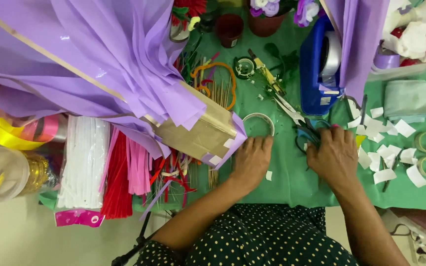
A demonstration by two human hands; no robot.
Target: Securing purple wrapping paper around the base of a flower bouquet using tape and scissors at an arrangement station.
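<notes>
Scissors point(305, 132), blue-handled, on green table cover point(292, 182) beside tape dispenser point(319, 64): likely light, rigid, sharp-tipped, best gripped by handle loops; right hand point(334, 155) fingers curled over handles, left hand point(251, 160) fingers together by tape roll point(258, 123).

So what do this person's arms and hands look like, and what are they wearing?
Both forearms are bare, with no sleeves in view. The left hand and right hand wear no gloves; no rings or watch show. One right fingertip looks pink. Below is a dark garment with small pale dots.
</notes>
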